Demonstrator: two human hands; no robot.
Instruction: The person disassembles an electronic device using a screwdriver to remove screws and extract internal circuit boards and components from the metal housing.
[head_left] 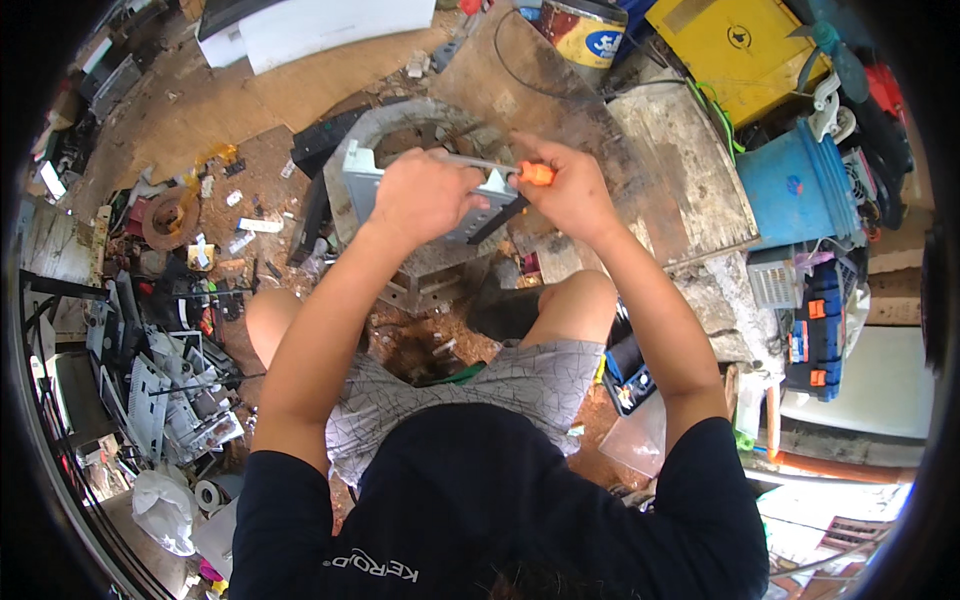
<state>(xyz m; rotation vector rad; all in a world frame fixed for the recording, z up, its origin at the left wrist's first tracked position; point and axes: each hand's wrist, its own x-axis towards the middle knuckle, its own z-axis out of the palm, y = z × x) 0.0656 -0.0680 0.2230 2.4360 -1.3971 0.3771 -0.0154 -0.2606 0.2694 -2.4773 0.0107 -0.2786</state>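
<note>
My left hand (425, 195) is closed on a pale grey metal casing (362, 180) with folded edges and small holes, tilted in front of me. In my right hand (570, 188) is an orange-handled screwdriver (537, 174), which lies at the right end of the casing. A thin grey shaft or rod runs leftward from it along the casing's top edge; where its tip ends is hidden by my left hand. Beneath the casing stands a round, worn grey block (430, 112) with a hollow, debris-filled middle. A dark strip (497, 220) shows along the casing's lower right side.
Weathered boards (690, 170) lie to the right, beside a blue bucket (800, 190) and a yellow case (735, 45). A paint tin (580, 35) stands at the back. Scrap metal parts (165, 390) are heaped on the left. A blue-and-orange toolbox (822, 330) sits far right.
</note>
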